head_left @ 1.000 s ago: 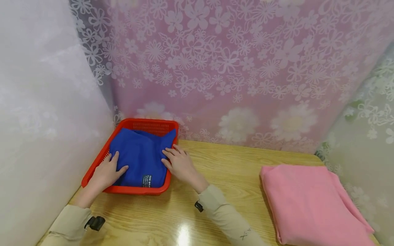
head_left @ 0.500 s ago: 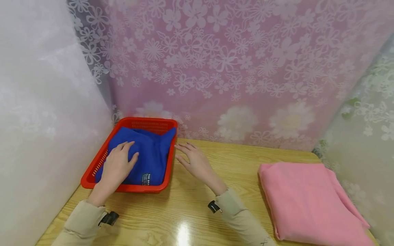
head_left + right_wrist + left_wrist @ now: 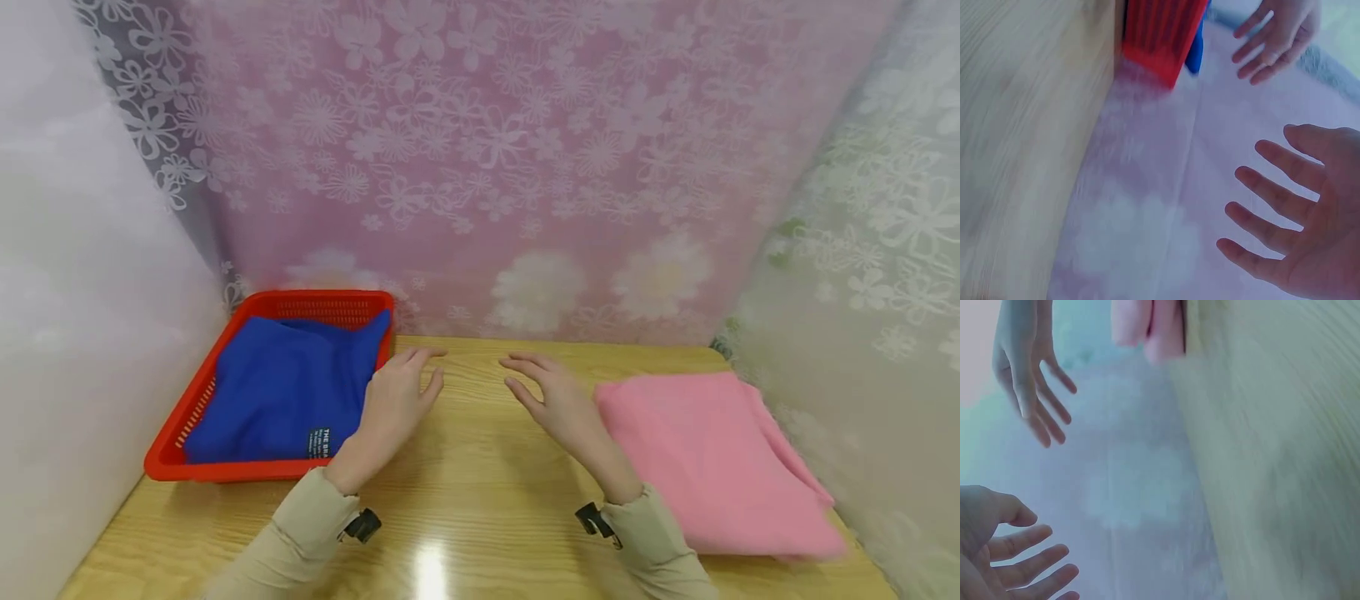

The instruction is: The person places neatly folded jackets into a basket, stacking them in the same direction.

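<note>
A folded blue garment (image 3: 288, 383) with a dark printed label lies inside the red plastic basket (image 3: 225, 472) on the left. My left hand (image 3: 393, 404) hovers by the basket's right rim, fingers spread and relaxed, holding nothing. Between the basket and a folded pink garment (image 3: 712, 454), my right hand (image 3: 562, 408) is held above the table, nearest to the pink cloth, its fingers loosely extended around nothing. In the right wrist view the spread fingers (image 3: 1272, 194) show plainly, with the basket's red side (image 3: 1160, 37) beyond them.
The wooden table (image 3: 480, 467) lies between the basket and the pink garment. A pink floral curtain (image 3: 465, 167) hangs along the back edge, with pale sheets (image 3: 82, 275) at the left and right sides.
Both hands have left the basket and moved right, the left hand lifting off the blue garment. The head view has turned to the right. The blue garment stays in the basket.
</note>
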The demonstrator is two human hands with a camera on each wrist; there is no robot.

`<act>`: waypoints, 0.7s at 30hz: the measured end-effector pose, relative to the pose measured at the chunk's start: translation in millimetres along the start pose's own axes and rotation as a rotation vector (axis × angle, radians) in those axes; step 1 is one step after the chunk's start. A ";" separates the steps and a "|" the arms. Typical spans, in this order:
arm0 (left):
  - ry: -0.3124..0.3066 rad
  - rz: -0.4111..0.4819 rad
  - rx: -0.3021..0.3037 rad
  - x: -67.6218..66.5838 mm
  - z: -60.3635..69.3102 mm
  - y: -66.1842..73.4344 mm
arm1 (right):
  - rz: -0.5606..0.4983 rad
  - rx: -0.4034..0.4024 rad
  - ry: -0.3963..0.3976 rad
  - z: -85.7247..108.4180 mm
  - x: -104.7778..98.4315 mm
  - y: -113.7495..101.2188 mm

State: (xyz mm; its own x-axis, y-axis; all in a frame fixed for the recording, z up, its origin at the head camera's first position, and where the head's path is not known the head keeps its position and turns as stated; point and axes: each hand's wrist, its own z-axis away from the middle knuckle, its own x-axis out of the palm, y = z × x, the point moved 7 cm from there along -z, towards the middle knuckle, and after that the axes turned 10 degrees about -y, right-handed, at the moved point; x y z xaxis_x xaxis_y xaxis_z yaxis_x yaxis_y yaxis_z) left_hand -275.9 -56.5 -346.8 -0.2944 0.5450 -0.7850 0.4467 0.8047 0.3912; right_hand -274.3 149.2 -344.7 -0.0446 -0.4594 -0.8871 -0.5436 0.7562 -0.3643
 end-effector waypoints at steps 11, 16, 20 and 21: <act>-0.204 0.125 0.002 77.7 -20.4 57.4 | 0.093 0.180 0.072 86.3 -74.3 91.5; -0.322 0.128 0.012 115.6 -13.4 82.5 | 0.125 0.210 0.083 124.5 -97.2 146.5; -0.392 0.156 0.044 137.1 -8.2 105.6 | 0.152 0.216 0.053 154.3 -101.0 188.0; -0.409 0.160 0.050 141.2 -7.7 111.3 | 0.157 0.228 0.030 161.2 -101.2 196.6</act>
State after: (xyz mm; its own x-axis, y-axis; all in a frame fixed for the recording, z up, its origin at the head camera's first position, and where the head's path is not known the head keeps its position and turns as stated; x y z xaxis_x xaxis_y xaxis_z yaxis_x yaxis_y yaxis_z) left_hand -274.2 111.9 -410.5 0.1360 0.5159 -0.8458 0.5030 0.6995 0.5076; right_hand -241.6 419.5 -372.2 -0.1399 -0.3398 -0.9300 -0.3260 0.9027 -0.2808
